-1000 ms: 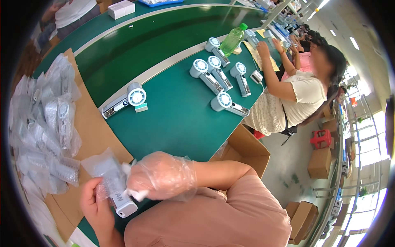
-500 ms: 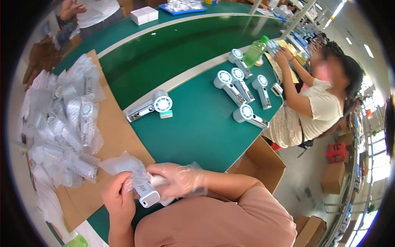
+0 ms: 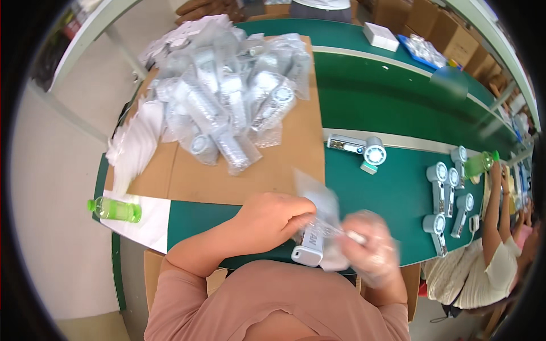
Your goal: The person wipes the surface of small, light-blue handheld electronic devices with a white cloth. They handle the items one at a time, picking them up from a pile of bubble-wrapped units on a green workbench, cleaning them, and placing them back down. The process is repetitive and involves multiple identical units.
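A pale handheld fan (image 3: 308,251) lies partly inside a clear bubble-wrap bag (image 3: 320,199) close to my body, its handle end sticking out toward me. My left hand (image 3: 273,220) is closed, pinching the bag at the fan's handle. On the other side my right hand (image 3: 372,247), in a clear plastic glove and smeared by motion, is closed beside the bag. Something white (image 3: 357,237) shows at its fingers; I cannot make out what it is. Another pale piece (image 3: 335,260) hangs beneath that hand, next to the handle.
Bagged fans (image 3: 227,96) are heaped on a cardboard sheet (image 3: 273,165). White sheets (image 3: 136,136) and a green bottle (image 3: 115,209) lie left. One bare fan (image 3: 372,152) rests ahead, several others (image 3: 437,173) at right by a co-worker (image 3: 478,261). A white box (image 3: 381,37) stands across the green belt.
My view has swung left, bringing the pile and green bottle further in. My right hand has shifted from behind the fan's handle to its right side. The bag stays in my left hand.
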Tool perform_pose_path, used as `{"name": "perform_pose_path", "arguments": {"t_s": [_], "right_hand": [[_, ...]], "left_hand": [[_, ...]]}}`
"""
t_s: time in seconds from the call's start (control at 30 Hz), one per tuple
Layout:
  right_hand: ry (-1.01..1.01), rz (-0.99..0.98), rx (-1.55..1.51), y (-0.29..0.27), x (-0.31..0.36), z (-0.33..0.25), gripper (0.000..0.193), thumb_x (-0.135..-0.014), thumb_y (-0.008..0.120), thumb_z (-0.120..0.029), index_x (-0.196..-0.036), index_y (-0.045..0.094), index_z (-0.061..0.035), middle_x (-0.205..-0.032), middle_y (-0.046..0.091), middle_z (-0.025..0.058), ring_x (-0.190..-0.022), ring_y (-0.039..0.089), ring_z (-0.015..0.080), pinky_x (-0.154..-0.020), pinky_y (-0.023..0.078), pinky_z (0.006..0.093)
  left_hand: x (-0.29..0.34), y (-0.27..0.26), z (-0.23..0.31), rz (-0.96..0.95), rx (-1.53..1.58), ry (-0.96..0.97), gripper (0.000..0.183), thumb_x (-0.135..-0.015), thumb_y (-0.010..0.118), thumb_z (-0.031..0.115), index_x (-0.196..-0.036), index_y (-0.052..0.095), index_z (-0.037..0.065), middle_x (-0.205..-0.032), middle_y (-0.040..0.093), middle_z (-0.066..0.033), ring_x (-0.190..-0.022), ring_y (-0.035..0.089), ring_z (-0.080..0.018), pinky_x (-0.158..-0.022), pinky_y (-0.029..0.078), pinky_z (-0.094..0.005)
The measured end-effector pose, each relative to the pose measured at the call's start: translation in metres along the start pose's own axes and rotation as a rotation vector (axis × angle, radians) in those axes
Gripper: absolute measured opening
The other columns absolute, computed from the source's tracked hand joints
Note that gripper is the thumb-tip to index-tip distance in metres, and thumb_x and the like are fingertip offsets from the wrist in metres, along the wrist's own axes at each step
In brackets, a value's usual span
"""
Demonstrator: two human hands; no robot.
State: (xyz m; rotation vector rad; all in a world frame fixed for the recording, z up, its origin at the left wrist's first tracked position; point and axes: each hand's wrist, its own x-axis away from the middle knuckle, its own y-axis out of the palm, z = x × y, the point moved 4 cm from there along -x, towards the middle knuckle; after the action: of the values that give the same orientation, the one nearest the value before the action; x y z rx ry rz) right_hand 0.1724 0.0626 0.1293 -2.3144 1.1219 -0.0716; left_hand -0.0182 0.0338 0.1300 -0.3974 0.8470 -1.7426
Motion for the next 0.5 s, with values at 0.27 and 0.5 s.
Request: {"name": "perform_pose_path", "arguments": {"t_s": [0.27,0.5], "right_hand": [[0.088,-0.12,-0.1,-0.012,0.005,-0.015,0.008,-0.071,0.066,-0.008,-0.069,0.06,-0.0028,-0.068,0.056,0.0087,-0.067,0.055,0.0228,-0.061,0.041,0.0351],[0.27,0.335,-0.503,-0.016,0.007,0.035,0.008,-0.085,0.064,-0.009,-0.079,0.062,-0.0034,-0.075,0.057,0.0019,-0.071,0.053,0.012,-0.065,0.044,0.0272]], "left_hand": [[-0.007,-0.026,0.025,-0.088,0.078,0.092,0.013,-0.088,0.058,0.014,-0.096,0.065,0.006,-0.086,0.064,-0.0135,-0.079,0.06,-0.0341,-0.067,0.046,-0.041],[-0.056,-0.032,-0.001,0.092,-0.149,0.059,0.012,-0.089,0.056,0.014,-0.093,0.063,0.005,-0.083,0.064,-0.0106,-0.077,0.062,-0.0272,-0.067,0.046,-0.0375]]}}
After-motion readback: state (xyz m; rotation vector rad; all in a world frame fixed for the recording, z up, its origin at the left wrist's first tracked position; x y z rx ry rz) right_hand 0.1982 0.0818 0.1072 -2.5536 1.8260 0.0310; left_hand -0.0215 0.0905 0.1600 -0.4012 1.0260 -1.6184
